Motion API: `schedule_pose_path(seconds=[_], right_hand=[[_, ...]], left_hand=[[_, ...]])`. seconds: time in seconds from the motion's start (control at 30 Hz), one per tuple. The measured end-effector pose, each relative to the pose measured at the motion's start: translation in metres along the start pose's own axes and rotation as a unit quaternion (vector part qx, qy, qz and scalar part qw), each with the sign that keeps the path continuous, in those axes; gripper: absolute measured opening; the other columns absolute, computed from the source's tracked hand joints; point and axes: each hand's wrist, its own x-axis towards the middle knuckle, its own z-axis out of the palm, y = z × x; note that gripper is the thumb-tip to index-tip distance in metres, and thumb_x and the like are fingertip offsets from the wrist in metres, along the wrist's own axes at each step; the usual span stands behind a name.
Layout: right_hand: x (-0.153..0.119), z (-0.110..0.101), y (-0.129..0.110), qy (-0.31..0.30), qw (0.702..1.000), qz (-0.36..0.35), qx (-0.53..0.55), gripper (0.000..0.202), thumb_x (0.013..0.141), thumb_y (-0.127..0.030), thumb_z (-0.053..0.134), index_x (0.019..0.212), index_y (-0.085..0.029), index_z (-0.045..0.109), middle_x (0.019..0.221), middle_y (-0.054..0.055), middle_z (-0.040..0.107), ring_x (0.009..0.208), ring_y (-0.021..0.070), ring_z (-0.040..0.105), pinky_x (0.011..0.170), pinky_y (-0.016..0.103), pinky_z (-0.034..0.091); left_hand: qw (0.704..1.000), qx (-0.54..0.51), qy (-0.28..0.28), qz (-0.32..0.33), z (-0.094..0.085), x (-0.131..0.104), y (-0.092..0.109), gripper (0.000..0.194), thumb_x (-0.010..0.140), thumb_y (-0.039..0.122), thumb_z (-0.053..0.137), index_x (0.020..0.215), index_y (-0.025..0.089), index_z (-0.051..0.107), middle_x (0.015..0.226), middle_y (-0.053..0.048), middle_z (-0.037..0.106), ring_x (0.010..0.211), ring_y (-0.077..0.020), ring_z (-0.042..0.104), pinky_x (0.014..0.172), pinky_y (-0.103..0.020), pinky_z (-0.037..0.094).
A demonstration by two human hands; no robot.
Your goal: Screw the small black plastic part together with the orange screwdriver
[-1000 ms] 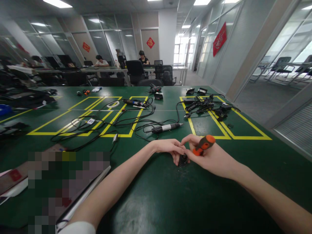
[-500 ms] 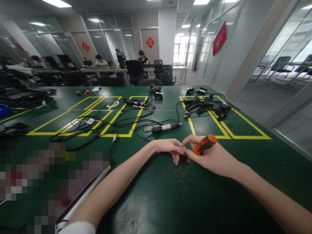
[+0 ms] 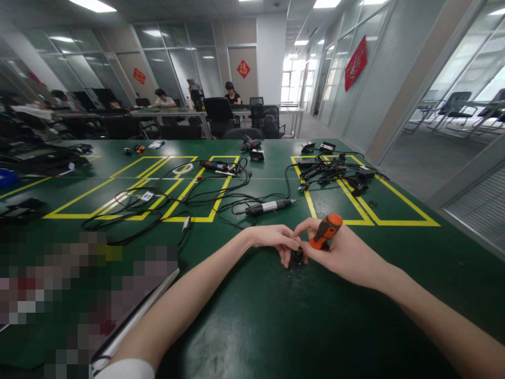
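My left hand [image 3: 279,241] is closed around a small black ribbed part [image 3: 296,259] that stands on the green table [image 3: 252,316]. My right hand [image 3: 339,252] holds a screwdriver with an orange and dark grey handle [image 3: 328,230], tilted up between thumb and fingers. The screwdriver's shaft and tip are hidden by the hand. Both hands meet at the black part, with the fingertips of each close to its top.
Beyond my hands lies a grey and black electric screwdriver [image 3: 270,207] with looped black cables [image 3: 189,200]. Black parts [image 3: 335,171] are heaped at the right, inside yellow tape lines. A power drill [image 3: 251,143] lies at the far edge. Blurred-out items cover the left front.
The orange screwdriver handle has tipped to the left and more upright in my right hand. My left hand and the black part stay nearly where they were.
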Motion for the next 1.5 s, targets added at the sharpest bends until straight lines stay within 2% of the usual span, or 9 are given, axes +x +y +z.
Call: schedule_pose_path(seconds=[0.13,0.27,0.47,0.7,0.93,1.1,1.23,1.37,1.5], right_hand=[[0.0001,0.0006,0.0014,0.011,0.999,-0.004,-0.03,0.019,0.09,-0.028,0.058,0.101,-0.017,0.069,0.07,0.001,0.069,0.06,0.0165,0.065,0.057,0.026,0.049],[0.0011,0.0022,0.0063,0.019,0.997,-0.005,-0.071,0.021,0.091,-0.033,0.057,0.094,-0.016,0.07,0.067,0.003,0.068,0.056,0.0166,0.061,0.053,0.026,0.046],[0.0002,0.0009,-0.0002,0.004,1.0,-0.014,-0.025,0.016,0.089,-0.024,0.057,0.097,-0.018,0.069,0.071,0.001,0.069,0.061,0.0159,0.064,0.058,0.025,0.048],[-0.0002,0.0027,0.0011,0.031,0.998,0.004,-0.046,0.019,0.091,-0.036,0.057,0.097,-0.021,0.067,0.064,-0.001,0.067,0.062,0.0178,0.064,0.061,0.028,0.049],[-0.0002,0.0011,-0.0018,0.009,0.999,-0.003,-0.033,0.018,0.088,-0.026,0.058,0.102,-0.019,0.067,0.065,-0.001,0.067,0.058,0.0161,0.063,0.058,0.026,0.048],[-0.0009,0.0035,0.0045,0.03,0.998,-0.008,-0.057,0.017,0.091,-0.033,0.057,0.096,-0.021,0.068,0.065,-0.002,0.065,0.06,0.0161,0.062,0.058,0.026,0.047],[-0.001,0.004,0.0058,0.027,0.998,0.01,-0.05,0.016,0.091,-0.031,0.056,0.098,-0.022,0.067,0.061,-0.004,0.06,0.056,0.0147,0.059,0.055,0.025,0.045],[-0.0001,0.0015,-0.0007,0.014,0.999,-0.003,-0.032,0.016,0.089,-0.027,0.058,0.101,-0.019,0.067,0.064,-0.002,0.064,0.058,0.0152,0.061,0.058,0.025,0.047],[-0.0002,0.0014,-0.0011,0.018,0.999,-0.004,-0.037,0.016,0.09,-0.03,0.058,0.096,-0.02,0.068,0.065,-0.001,0.065,0.059,0.0166,0.063,0.059,0.027,0.048]], left_hand=[[1.0,-0.007,0.0,0.005,0.0005,-0.0002,0.001,0.037,0.076,0.046,0.078,0.092,0.012,0.07,0.083,-0.008,0.076,0.057,-0.0145,0.069,0.059,-0.025,0.057],[1.0,0.002,-0.016,-0.001,0.0001,-0.0003,0.0024,0.038,0.076,0.046,0.078,0.089,0.011,0.072,0.081,-0.009,0.075,0.057,-0.0144,0.069,0.06,-0.025,0.057],[1.0,-0.009,0.006,-0.009,0.0006,-0.0007,0.0008,0.034,0.078,0.043,0.077,0.09,0.012,0.069,0.07,-0.005,0.073,0.056,-0.0156,0.069,0.059,-0.026,0.055],[1.0,0.0,0.004,0.0,-0.001,0.0001,-0.0002,0.037,0.077,0.044,0.077,0.095,0.012,0.07,0.071,-0.006,0.073,0.058,-0.0163,0.07,0.062,-0.028,0.058],[1.0,-0.012,0.004,-0.007,-0.0006,0.0,-0.0003,0.037,0.076,0.045,0.078,0.091,0.013,0.07,0.071,-0.006,0.073,0.056,-0.0157,0.069,0.06,-0.026,0.057],[1.0,-0.005,0.004,0.004,0.0002,-0.0006,0.0004,0.039,0.075,0.047,0.079,0.092,0.011,0.072,0.079,-0.008,0.075,0.057,-0.0155,0.069,0.059,-0.026,0.057],[1.0,0.005,-0.003,0.005,0.0004,-0.0008,0.0012,0.036,0.078,0.045,0.077,0.091,0.011,0.073,0.08,-0.009,0.075,0.06,-0.0158,0.071,0.061,-0.025,0.058],[1.0,0.002,-0.003,0.0,-0.0004,-0.0008,0.0007,0.036,0.078,0.044,0.076,0.094,0.012,0.072,0.078,-0.008,0.075,0.059,-0.0158,0.07,0.061,-0.025,0.058],[1.0,0.005,-0.013,0.006,-0.0019,-0.0011,0.0004,0.036,0.079,0.043,0.076,0.096,0.011,0.073,0.082,-0.009,0.076,0.059,-0.0159,0.071,0.06,-0.026,0.058]])
